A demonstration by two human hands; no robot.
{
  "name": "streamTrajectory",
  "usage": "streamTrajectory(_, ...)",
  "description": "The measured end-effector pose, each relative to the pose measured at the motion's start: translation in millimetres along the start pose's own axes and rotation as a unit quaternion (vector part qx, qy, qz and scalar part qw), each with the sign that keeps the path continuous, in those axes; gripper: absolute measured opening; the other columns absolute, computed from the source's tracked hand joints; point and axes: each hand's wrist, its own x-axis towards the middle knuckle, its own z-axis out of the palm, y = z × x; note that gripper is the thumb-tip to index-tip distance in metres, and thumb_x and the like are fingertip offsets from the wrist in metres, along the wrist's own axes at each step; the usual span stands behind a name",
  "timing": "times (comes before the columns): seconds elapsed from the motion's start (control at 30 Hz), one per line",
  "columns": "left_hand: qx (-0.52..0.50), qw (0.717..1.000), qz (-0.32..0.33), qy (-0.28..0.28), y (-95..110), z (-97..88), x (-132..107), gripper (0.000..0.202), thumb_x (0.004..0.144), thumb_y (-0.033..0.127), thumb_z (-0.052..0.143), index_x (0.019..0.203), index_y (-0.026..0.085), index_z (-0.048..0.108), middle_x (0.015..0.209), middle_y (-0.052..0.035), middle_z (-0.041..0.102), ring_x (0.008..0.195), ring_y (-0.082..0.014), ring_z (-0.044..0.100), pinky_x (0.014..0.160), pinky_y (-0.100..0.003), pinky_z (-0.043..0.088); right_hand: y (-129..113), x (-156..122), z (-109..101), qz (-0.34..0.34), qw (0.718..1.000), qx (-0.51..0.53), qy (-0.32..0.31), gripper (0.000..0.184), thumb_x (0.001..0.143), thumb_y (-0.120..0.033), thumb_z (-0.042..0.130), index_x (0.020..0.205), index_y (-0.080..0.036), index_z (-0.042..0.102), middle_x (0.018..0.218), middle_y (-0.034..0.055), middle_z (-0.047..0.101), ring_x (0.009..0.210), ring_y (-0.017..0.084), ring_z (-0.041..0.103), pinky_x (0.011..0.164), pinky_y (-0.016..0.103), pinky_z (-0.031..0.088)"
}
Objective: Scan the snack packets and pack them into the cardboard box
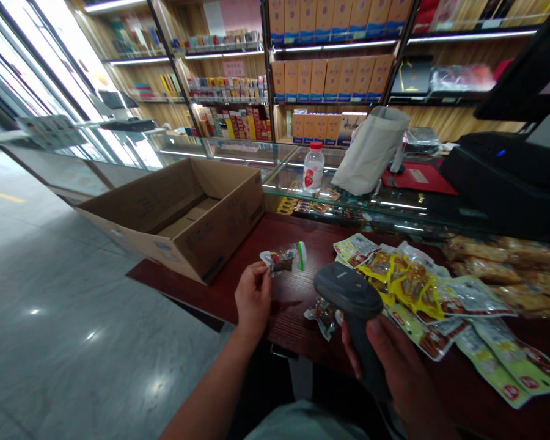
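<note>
Between the thumb and fingers of my left hand [255, 296] is the end of a small clear snack packet [283, 261] with dark contents and a green strip. My right hand [394, 360] is wrapped round the handle of a dark barcode scanner [348, 287], its head tilted toward the packet. Partly hidden behind the scanner, another small snack packet [323, 316] lies on the dark red wooden table [284, 229]. Right of the scanner is a pile of yellow snack packets [401, 278] and green-and-white pouches [495, 360].
An open cardboard box [229, 226] stands at the table's left. Behind, a glass counter [275, 160] bears a red-capped bottle [313, 168], a pale cloth bag [371, 150] and a red folder [419, 177]. Bagged brown food [508, 269] and a black machine [499, 177] are at right.
</note>
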Motion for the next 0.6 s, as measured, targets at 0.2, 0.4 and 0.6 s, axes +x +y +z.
streamTrajectory(0.2, 0.026, 0.999, 0.037, 0.019, 7.0, -6.9, 13.1, 0.008, 0.091, 0.026, 0.060, 0.091, 0.020, 0.064, 0.098, -0.0054, 0.074, 0.090, -0.0169, 0.072, 0.081, -0.029, 0.056, -3.3, 2.1, 0.7, 0.015, 1.000, -0.013, -0.002, 0.055, 0.085, -0.077, 0.057, 0.072, -0.024, 0.067, 0.064, 0.0062, 0.067, 0.053, 0.021, 0.058, 0.047, 0.030, 0.051)
streamTrajectory(0.4, 0.181, 0.961, 0.082, 0.195, 24.4, -74.7, 122.1, 0.013, 0.090, 0.031, 0.057, 0.092, 0.019, 0.061, 0.104, -0.0099, 0.069, 0.098, -0.0225, 0.069, 0.081, -0.041, 0.050, 1.0, -1.1, -10.6, 0.011, 0.998, -0.013, 0.058, 0.050, 0.091, -0.069, 0.056, 0.077, -0.023, 0.069, 0.064, 0.0046, 0.067, 0.053, 0.019, 0.059, 0.050, 0.029, 0.050)
streamTrajectory(0.6, 0.333, 0.942, -0.032, 0.012, 20.2, -116.5, 208.2, 0.018, 0.076, 0.030, 0.055, 0.061, 0.024, 0.046, 0.064, -0.0051, 0.056, 0.103, -0.0333, 0.067, 0.084, -0.051, 0.041, 8.0, -2.8, -32.7, 0.023, 0.991, 0.037, 0.130, 0.042, 0.093, -0.061, 0.059, 0.084, -0.022, 0.071, 0.074, 0.0055, 0.070, 0.062, 0.021, 0.060, 0.052, 0.030, 0.047)
